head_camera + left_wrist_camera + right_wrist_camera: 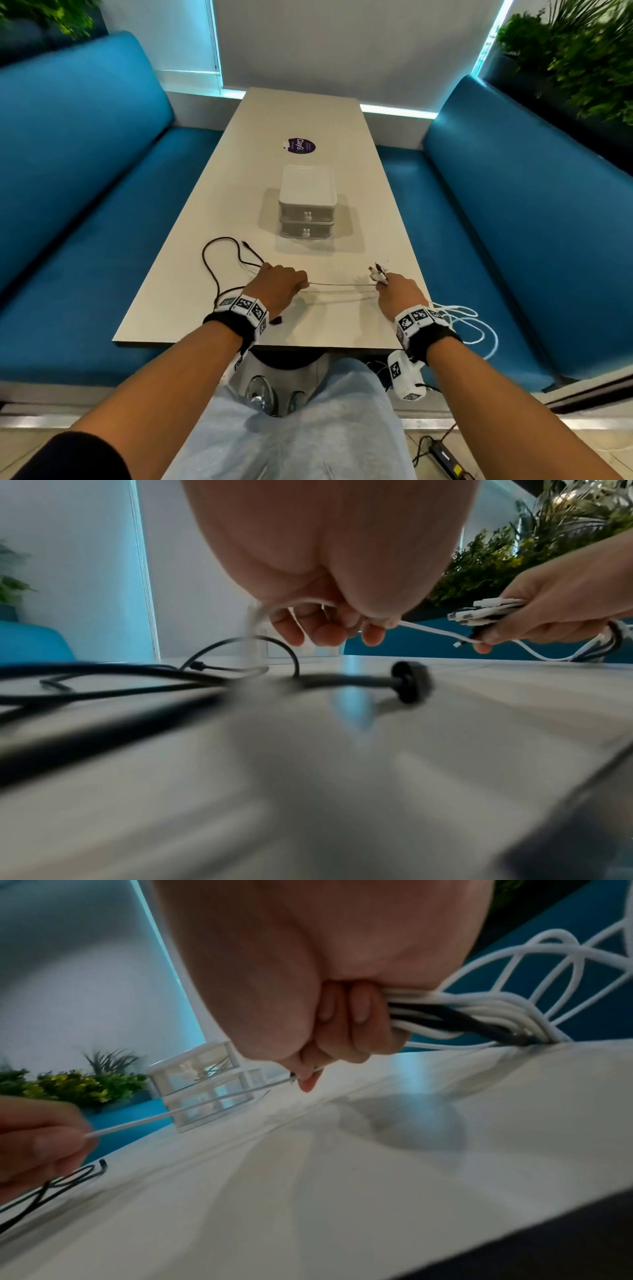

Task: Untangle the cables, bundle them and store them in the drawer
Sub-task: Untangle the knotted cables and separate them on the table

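Left hand (279,286) pinching white cable (342,284), right hand (399,294) clutching gathered plugs (377,272); stretched taut between them, probably to straighten it. Black cable (219,263) left of left hand; drawer (306,214) ahead, closed.

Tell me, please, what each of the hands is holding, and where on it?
The right hand grips a bundle of cables near their plug ends. The left hand pinches one white cable along its length, stretched between both.
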A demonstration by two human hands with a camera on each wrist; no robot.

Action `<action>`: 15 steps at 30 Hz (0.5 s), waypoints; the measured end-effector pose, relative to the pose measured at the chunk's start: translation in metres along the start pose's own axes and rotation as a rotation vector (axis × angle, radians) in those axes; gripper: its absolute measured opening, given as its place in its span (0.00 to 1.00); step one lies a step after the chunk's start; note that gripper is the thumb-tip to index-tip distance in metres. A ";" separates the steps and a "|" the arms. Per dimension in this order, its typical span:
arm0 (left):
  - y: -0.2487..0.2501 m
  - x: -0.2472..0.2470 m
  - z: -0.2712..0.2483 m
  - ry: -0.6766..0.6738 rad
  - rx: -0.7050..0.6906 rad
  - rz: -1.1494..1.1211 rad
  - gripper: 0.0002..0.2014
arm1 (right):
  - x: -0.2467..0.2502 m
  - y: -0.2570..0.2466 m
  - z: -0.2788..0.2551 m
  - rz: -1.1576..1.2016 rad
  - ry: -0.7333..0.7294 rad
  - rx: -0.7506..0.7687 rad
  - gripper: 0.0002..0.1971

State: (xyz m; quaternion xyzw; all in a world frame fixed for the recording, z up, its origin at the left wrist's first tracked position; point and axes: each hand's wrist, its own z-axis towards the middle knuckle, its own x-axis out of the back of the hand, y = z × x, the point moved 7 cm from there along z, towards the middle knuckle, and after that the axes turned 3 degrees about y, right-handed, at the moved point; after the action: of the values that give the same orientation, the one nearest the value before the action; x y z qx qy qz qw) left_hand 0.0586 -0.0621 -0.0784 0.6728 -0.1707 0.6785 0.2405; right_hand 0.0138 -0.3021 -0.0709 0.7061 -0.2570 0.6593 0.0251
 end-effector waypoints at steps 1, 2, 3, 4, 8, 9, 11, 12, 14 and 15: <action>-0.002 -0.002 0.001 -0.016 0.002 -0.005 0.15 | 0.001 0.002 0.000 0.001 0.003 -0.003 0.14; -0.002 -0.003 0.003 -0.027 0.004 -0.012 0.15 | 0.001 0.002 0.000 -0.002 0.009 0.004 0.14; 0.000 -0.004 0.004 -0.032 0.005 -0.018 0.15 | 0.000 0.001 -0.001 -0.004 0.016 0.013 0.14; 0.002 -0.003 0.006 -0.024 0.004 -0.023 0.15 | -0.001 -0.001 -0.003 -0.003 0.027 0.019 0.14; 0.017 0.002 0.007 0.023 -0.008 -0.017 0.14 | -0.004 -0.019 -0.014 0.075 0.090 0.098 0.15; 0.021 0.004 0.007 0.031 0.008 -0.013 0.15 | -0.003 -0.026 -0.017 0.121 0.107 0.124 0.15; 0.030 0.007 0.008 0.036 0.036 -0.007 0.15 | -0.005 -0.043 -0.022 0.230 0.106 0.182 0.15; 0.037 0.007 0.008 0.041 0.033 -0.003 0.14 | -0.008 -0.051 -0.025 0.265 0.083 0.224 0.15; 0.047 0.006 0.008 0.040 0.019 0.013 0.13 | -0.016 -0.066 -0.029 0.269 0.010 0.318 0.15; 0.049 0.005 0.007 0.035 0.019 0.020 0.12 | -0.020 -0.070 -0.030 0.252 -0.023 0.349 0.14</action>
State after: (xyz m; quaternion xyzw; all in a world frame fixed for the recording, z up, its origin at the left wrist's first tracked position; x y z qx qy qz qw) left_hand 0.0371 -0.1061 -0.0686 0.6615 -0.1665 0.6940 0.2303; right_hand 0.0134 -0.2236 -0.0650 0.6695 -0.2253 0.6837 -0.1831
